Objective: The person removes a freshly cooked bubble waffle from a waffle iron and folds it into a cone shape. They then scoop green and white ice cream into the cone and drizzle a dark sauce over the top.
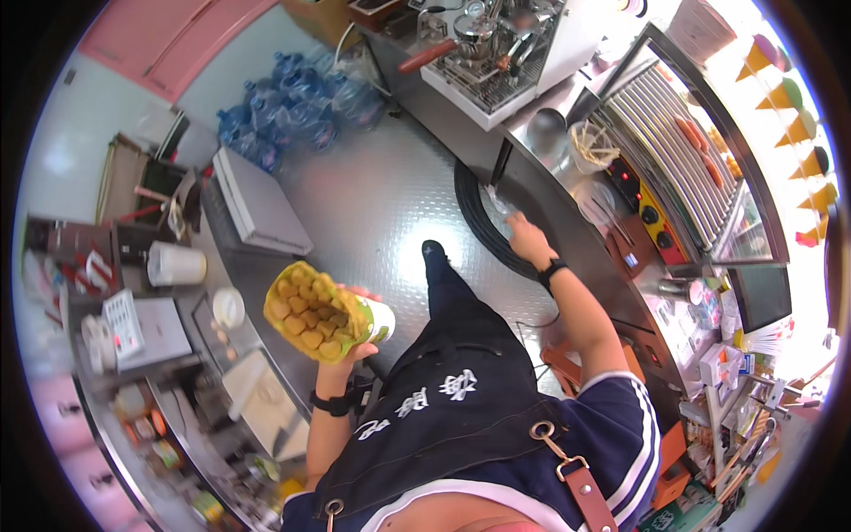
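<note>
My left hand (pixel 363 351) is wrapped round a white and green paper cup (pixel 381 321), tilted on its side. Out of the cup's mouth bulges a golden bubble waffle (pixel 310 312), curled into an open cone with its bumpy face toward the left. My right hand (pixel 529 243) is stretched forward over the floor, beside the counter on the right. Its fingers look drawn together, and a small, pale, see-through thing (pixel 497 200) shows just past their tips. Whether the fingers grip that thing is too blurred to make out.
A coiled black hose (pixel 479 213) lies along the right counter's foot. On that counter stand an espresso machine (pixel 496 66) and a roller grill (pixel 674 146) with sausages. To the left are a cutting board (pixel 266 399), a white jug (pixel 175 263) and a grey lidded box (pixel 257 204). Blue water bottles (pixel 297 106) crowd the far floor.
</note>
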### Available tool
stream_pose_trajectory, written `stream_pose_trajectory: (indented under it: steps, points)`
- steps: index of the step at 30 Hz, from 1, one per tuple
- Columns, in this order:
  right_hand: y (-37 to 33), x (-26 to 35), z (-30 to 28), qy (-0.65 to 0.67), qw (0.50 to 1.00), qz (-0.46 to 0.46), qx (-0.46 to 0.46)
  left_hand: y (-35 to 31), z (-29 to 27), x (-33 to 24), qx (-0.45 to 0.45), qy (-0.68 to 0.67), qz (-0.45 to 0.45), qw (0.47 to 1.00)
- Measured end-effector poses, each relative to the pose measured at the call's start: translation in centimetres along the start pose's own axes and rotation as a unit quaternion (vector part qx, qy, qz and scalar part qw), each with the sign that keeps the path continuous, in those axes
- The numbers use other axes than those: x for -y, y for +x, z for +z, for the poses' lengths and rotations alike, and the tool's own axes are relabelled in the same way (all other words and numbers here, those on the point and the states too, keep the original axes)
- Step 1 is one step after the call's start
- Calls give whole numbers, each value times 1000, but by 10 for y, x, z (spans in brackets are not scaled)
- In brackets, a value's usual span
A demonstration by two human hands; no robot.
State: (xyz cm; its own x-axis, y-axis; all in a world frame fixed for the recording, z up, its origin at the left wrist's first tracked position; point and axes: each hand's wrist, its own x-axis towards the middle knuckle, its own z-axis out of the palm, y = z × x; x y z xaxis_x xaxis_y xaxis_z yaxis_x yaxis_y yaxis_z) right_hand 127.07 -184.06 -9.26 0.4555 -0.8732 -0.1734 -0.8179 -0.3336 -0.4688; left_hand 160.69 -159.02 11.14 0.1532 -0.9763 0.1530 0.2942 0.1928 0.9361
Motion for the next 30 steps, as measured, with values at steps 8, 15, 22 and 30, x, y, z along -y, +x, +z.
stream_pose_trajectory:
  steps: [8, 15, 22, 30]
  points:
    - [234, -66, 43, -269, 933, 236, 39, 178, -70, -31, -74, 96, -33, 992]
    - [258, -88, 53, -142, 923, 354, -48, 302, -129, -36, 55, 74, -128, 987]
    - [181, 61, 134, -124, 935, 331, 2, 404, -166, -20, 228, 34, -204, 951]
    - [180, 133, -112, -176, 799, 382, -430, 472, -184, -1, 417, 41, -243, 875]
